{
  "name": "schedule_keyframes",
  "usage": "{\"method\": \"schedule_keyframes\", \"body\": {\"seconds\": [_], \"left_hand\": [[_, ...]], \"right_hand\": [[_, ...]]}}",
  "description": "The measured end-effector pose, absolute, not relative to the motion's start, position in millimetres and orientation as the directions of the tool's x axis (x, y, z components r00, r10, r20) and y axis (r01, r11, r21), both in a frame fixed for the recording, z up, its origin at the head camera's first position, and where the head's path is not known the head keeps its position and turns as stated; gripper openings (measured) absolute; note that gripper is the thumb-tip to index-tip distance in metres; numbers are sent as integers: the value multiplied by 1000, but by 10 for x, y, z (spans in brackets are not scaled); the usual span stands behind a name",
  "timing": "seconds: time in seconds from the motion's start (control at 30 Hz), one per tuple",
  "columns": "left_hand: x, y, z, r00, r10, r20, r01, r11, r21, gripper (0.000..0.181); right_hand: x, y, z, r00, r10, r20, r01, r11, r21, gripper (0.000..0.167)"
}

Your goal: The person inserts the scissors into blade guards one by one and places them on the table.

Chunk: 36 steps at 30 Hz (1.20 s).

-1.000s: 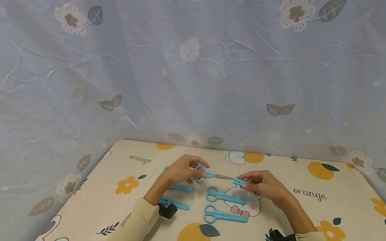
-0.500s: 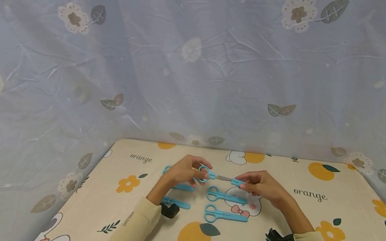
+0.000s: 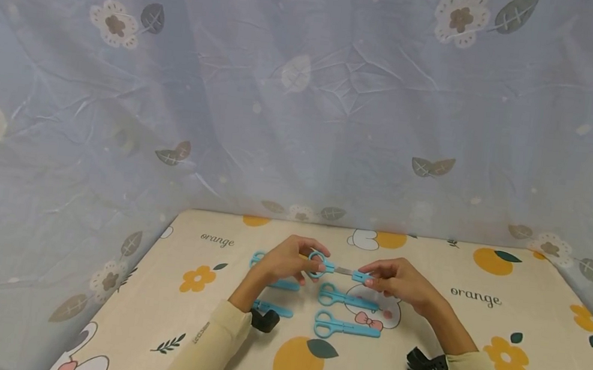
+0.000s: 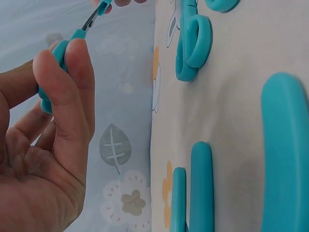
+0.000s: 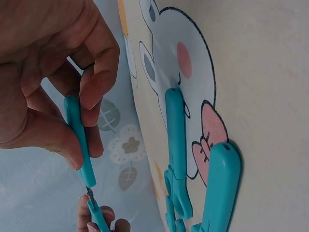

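In the head view my left hand (image 3: 288, 259) pinches a pair of light-blue scissors (image 3: 328, 267) by the finger loops, above the table. My right hand (image 3: 400, 283) grips a matching blue blade cover (image 3: 360, 277) between thumb and fingers. The blade tip is inside the cover, and a short stretch of bare metal shows between cover and handle. In the left wrist view thumb and finger press the scissors' handle (image 4: 61, 52). The right wrist view shows the blade cover (image 5: 79, 135) in my fingers, with the blade entering its lower end.
Two covered blue scissors (image 3: 352, 301), (image 3: 352, 329) lie below the hands, handles leftward. More covered scissors (image 3: 286, 285), (image 3: 278, 310) lie at left, partly hidden by my left hand and wrist. A patterned cream cloth (image 3: 235, 353) covers the table; a grey-blue curtain (image 3: 303, 119) hangs behind.
My left hand has moved slightly right with the scissors, and my right hand slightly left with the cover. Less bare blade shows between handle and cover. The scissors on the table stay put.
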State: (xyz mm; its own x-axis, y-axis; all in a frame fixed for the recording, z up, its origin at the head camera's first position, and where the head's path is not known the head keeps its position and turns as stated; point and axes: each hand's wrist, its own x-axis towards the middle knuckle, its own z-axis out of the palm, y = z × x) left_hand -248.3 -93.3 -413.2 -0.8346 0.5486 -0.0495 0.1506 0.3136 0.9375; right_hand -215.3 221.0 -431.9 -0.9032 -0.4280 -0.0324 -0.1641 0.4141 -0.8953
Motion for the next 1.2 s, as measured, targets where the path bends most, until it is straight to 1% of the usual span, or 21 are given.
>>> {"method": "schedule_keyframes", "body": {"seconds": [0.4, 0.73, 0.97, 1.2], "left_hand": [[-2478, -906, -4133, -833, 552, -41, 161, 312, 936, 26], [-2474, -859, -4155, -842, 538, -50, 145, 314, 938, 26], [-2458, -829, -4147, -843, 536, -46, 149, 316, 937, 26], [-2454, -779, -4214, -822, 566, -59, 132, 291, 948, 27]], "right_hand": [[-2166, 2181, -4327, -911, -410, -51, -143, 429, -892, 35], [-2168, 2178, -4289, -921, -385, -58, -134, 454, -881, 33], [-2170, 2199, -4283, -920, -389, -46, -147, 452, -880, 32], [-2156, 2175, -4294, -919, -392, -41, -149, 442, -885, 31]]}}
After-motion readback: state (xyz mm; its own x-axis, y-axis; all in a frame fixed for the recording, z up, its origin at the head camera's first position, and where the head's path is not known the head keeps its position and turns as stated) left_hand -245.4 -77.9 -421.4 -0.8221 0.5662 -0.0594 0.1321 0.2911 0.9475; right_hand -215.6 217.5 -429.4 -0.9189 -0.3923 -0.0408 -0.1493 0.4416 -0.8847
